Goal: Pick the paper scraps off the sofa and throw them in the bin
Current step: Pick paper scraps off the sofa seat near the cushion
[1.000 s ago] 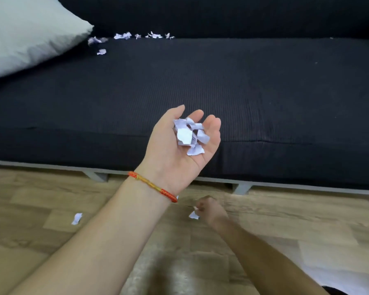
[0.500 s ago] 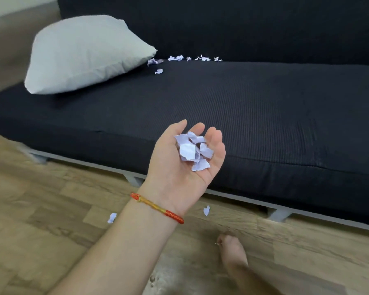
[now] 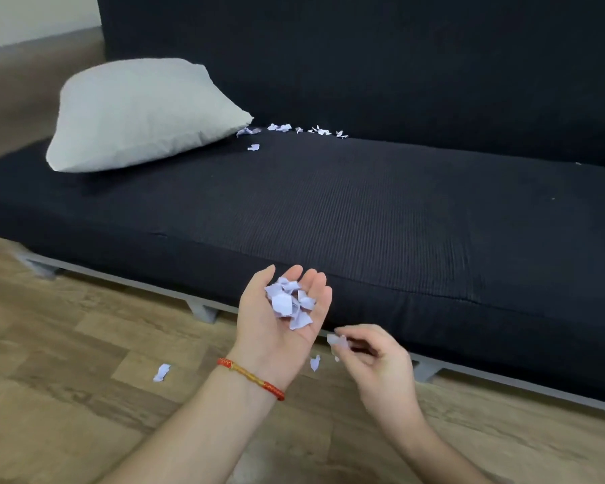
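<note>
Paper scraps [image 3: 290, 303] heaped in cupped, palm-up left hand [image 3: 280, 316], frame centre; right hand [image 3: 374, 358] pinches one scrap [image 3: 336, 340] beside it.

Black sofa [image 3: 364, 211], finely ribbed in thin lines across the seat, on a pale grey frame [image 3: 203, 310]. Light grey pillow [image 3: 140, 113], plain. Pale lilac-white paper scraps [image 3: 290, 303] heaped in the left hand [image 3: 276, 316]; same pale lilac for the scrap [image 3: 337, 340] pinched in the right hand [image 3: 374, 358], the row of scraps [image 3: 308, 129] along the sofa back, and the two scraps [image 3: 161, 372] on the floor. Red and gold braided bracelet [image 3: 252, 378], zigzag-marked. Brown wood-grain plank floor [image 3: 67, 344], light and darker boards mixed.
</note>
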Motion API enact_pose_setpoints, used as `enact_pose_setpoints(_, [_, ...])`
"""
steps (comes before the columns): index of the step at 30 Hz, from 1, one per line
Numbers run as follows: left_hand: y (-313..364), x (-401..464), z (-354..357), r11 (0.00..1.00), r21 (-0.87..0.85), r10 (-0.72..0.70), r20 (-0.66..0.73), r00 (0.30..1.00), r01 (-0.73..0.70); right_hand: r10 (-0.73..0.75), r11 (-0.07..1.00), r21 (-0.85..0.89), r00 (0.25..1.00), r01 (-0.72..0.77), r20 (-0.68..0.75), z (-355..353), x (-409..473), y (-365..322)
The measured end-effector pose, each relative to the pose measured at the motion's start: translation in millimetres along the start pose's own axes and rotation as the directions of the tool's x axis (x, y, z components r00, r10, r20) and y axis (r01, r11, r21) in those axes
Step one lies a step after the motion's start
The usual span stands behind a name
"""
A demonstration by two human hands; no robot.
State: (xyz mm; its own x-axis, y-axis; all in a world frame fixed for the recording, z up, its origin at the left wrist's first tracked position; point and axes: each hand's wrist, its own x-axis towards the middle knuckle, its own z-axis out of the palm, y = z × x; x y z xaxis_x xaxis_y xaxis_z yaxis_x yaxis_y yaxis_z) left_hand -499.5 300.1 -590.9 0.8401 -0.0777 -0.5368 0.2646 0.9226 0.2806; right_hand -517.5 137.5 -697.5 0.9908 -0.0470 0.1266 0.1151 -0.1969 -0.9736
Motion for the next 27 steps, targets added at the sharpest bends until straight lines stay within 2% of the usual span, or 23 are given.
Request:
enact_pose_setpoints(2, [-0.9, 1.6, -0.4, 1.000, 0.021, 0.019, -0.016, 1.000, -0.019, -0.039, 0.992, 0.114, 0.996, 0.048, -0.076, -9.6, 6.8, -43.1])
enact_pose_setpoints(5, [-4.6, 6.5, 1.7, 0.999, 0.019, 0.049, -0.009, 0.999, -0.049, -0.114, 0.973, 0.187, 0.986, 0.135, -0.119, -13.7, 21.2, -91.8])
enact_pose_setpoints(9, [-11.9, 10.6, 6.0, 1.000, 0.010, -0.006, 0.120, 0.993, 0.005, -0.164, 0.948, 0.258, 0.980, 0.187, -0.109, 2.1, 37.9, -121.9])
enact_pose_setpoints(12, [-14.2, 11.2, 5.1, 0.993, 0.116, -0.018, 0.198, 0.980, -0.005, -0.168, 0.972, 0.166, 0.986, 0.168, -0.016, 17.4, 41.7, -127.0])
enact_pose_setpoints(15, [-12.8, 10.6, 2.7, 0.986, 0.156, 0.031, 0.168, 0.985, -0.057, -0.166, 0.984, -0.054, 0.986, 0.167, 0.030, 26.5, 43.8, -119.9])
enact_pose_setpoints(18, [-8.1, 8.6, -1.5, 0.989, 0.126, 0.060, 0.157, 0.986, -0.080, -0.248, 0.936, -0.244, 0.967, 0.255, 0.060, 30.7, 40.9, -116.1])
enact_pose_setpoints(22, [-3.4, 8.7, -9.6, 0.990, 0.111, 0.067, 0.191, 0.979, -0.089, -0.376, 0.834, -0.400, 0.922, 0.379, 0.090, 33.2, 40.7, -115.9])
enact_pose_setpoints(24, [0.2, 9.8, -9.2, 0.994, 0.080, 0.054, 0.203, 0.978, -0.072, -0.387, 0.827, -0.402, 0.916, 0.394, 0.101, 31.9, 44.1, -116.8])
enact_pose_setpoints(27, [5.4, 8.5, -5.3, 0.999, 0.025, 0.043, 0.192, 0.980, -0.048, -0.341, 0.890, -0.293, 0.937, 0.349, 0.079, 26.0, 54.6, -121.0])
